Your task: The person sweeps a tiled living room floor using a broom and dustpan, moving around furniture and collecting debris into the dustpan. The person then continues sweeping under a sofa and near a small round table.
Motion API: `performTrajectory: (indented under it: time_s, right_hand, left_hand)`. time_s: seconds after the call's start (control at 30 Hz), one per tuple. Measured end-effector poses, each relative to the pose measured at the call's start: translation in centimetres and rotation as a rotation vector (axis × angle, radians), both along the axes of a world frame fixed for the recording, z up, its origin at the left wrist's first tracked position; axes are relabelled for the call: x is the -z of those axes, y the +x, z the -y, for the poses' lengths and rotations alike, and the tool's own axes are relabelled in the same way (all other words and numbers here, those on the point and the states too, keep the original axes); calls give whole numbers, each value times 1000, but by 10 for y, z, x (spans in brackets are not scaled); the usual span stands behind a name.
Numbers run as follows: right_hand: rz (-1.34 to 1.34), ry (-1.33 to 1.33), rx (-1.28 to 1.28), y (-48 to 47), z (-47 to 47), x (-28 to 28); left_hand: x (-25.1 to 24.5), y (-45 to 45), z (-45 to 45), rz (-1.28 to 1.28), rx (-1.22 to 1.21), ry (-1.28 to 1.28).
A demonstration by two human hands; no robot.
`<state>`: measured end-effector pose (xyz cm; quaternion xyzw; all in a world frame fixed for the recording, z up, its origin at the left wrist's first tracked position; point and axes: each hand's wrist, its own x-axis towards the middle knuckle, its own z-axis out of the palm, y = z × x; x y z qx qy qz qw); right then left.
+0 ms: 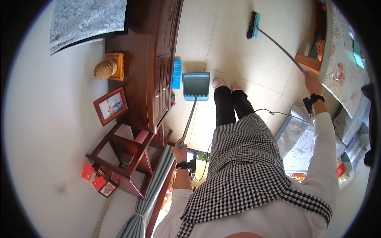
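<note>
My left hand (180, 151) grips the handle of a long-handled dustpan (196, 86), whose blue-grey pan rests on the tiled floor in front of my feet. Stretched out to the right, my right hand (313, 85) is closed around the end of a broom handle. The broom (253, 25) has a teal head with dark bristles and lies against the floor at the top, well apart from the dustpan. A blue box-like thing (176, 74) is on the floor between the dustpan and the cabinet.
A dark wooden cabinet (140, 68) and a wooden shelf stand (140, 160) line the left side, beside a gathered curtain (154, 184). A table with a floral cloth (342, 68) is at the right. Behind my right arm is a covered seat (297, 145). Cables hang from both wrists.
</note>
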<state>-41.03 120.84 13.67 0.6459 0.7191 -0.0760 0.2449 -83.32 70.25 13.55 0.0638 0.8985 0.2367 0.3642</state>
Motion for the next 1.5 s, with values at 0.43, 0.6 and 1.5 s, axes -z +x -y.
performTrajectory:
  time_s: [0.43, 0.6, 1.5]
  right_hand:
    - [-461, -297, -2, -125, 42, 107]
    - [-572, -322, -147, -180, 1, 192]
    - [-769, -116, 365, 13, -31, 176]
  left_hand:
    - [20, -78, -100, -5, 214, 156]
    - [14, -77, -118, -8, 140, 78]
    - [9, -63, -223, -108, 272, 50]
